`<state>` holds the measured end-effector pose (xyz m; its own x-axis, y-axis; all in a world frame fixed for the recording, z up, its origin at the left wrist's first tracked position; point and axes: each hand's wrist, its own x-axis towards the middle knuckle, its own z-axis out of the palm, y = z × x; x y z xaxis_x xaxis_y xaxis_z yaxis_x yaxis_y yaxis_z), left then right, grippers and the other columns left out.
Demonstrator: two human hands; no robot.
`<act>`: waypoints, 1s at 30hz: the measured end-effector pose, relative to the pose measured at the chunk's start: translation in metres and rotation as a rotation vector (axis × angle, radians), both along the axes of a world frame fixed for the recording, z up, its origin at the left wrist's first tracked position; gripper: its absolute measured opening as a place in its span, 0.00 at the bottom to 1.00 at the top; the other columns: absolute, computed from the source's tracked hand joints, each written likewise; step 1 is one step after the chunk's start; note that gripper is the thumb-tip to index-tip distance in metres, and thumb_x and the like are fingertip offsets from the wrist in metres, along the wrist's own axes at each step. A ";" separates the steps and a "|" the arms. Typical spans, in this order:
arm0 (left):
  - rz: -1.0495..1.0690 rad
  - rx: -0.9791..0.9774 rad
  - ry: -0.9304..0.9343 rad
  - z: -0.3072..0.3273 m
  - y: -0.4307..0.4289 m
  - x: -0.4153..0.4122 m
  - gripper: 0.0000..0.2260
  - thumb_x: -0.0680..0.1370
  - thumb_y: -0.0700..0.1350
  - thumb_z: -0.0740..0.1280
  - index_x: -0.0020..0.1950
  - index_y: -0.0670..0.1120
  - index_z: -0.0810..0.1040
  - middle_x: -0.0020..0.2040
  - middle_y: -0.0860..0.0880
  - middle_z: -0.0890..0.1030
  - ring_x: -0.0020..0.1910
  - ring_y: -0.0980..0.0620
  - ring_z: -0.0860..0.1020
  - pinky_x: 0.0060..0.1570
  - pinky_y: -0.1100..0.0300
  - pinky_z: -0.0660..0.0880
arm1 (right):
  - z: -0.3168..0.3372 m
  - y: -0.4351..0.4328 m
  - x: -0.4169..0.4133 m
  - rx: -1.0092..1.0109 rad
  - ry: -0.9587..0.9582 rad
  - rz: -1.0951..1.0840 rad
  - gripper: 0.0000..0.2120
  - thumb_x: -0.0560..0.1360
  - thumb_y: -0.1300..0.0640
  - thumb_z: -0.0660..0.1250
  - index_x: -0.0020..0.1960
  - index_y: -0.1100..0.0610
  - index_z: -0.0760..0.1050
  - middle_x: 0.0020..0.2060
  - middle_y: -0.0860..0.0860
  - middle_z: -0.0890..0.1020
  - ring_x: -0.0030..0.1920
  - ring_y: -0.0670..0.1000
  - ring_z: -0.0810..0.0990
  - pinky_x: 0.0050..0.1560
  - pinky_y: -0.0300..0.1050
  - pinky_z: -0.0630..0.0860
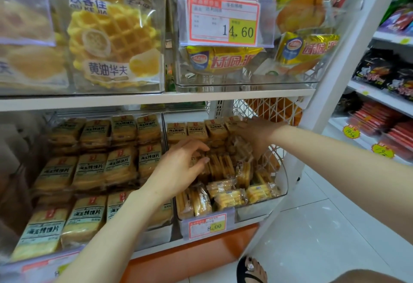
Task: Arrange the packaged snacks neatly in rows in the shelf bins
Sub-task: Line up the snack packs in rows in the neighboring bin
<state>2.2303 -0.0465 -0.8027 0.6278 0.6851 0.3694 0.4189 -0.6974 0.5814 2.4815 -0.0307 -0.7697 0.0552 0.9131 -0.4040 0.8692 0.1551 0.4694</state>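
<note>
Both hands reach into the lower right clear bin (281, 184). It holds small clear-wrapped biscuit packs (225, 195), loose and on edge at the front, with an upright row of labelled packs (207, 129) along the back. My left hand (181, 166) curls its fingers over packs in the bin's middle; what it grips is partly hidden. My right hand (257, 135) lies further back on the right, fingers bent down around a clear-wrapped pack (240, 146). The left bin (156, 235) holds the same labelled packs (89, 168) in neat rows.
A price tag reading 8.00 (207, 225) hangs on the right bin's front. Above, a white shelf board (156, 99) carries bins of waffles (111, 36) and yellow pie packs (223, 59). A foot in a sandal (252, 269) stands on the tiled floor; another shelf unit (384, 103) is at right.
</note>
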 end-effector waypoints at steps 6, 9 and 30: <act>0.020 -0.029 -0.020 0.001 -0.004 0.002 0.20 0.75 0.45 0.68 0.65 0.51 0.70 0.63 0.52 0.72 0.58 0.57 0.74 0.55 0.63 0.72 | 0.046 -0.040 -0.021 0.263 0.341 -0.091 0.42 0.64 0.41 0.74 0.71 0.54 0.60 0.66 0.52 0.64 0.67 0.54 0.65 0.64 0.47 0.67; -0.011 -0.043 -0.082 0.003 -0.007 0.003 0.33 0.72 0.46 0.72 0.71 0.57 0.60 0.69 0.52 0.63 0.64 0.56 0.68 0.57 0.62 0.69 | 0.055 -0.067 -0.038 0.215 0.822 -0.177 0.41 0.66 0.50 0.76 0.72 0.52 0.58 0.63 0.48 0.67 0.60 0.47 0.68 0.57 0.36 0.66; 0.189 -0.012 -0.209 0.011 0.006 -0.037 0.16 0.71 0.49 0.72 0.57 0.53 0.74 0.55 0.51 0.77 0.51 0.53 0.76 0.49 0.58 0.74 | -0.026 -0.082 -0.012 0.318 0.875 -0.159 0.34 0.68 0.76 0.55 0.61 0.43 0.74 0.68 0.45 0.71 0.70 0.46 0.65 0.70 0.43 0.62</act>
<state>2.1935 -0.0406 -0.7920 0.3999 0.7878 0.4685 0.4111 -0.6110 0.6765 2.4692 -0.1123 -0.7960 -0.0165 0.9954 -0.0943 0.9328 -0.0186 -0.3600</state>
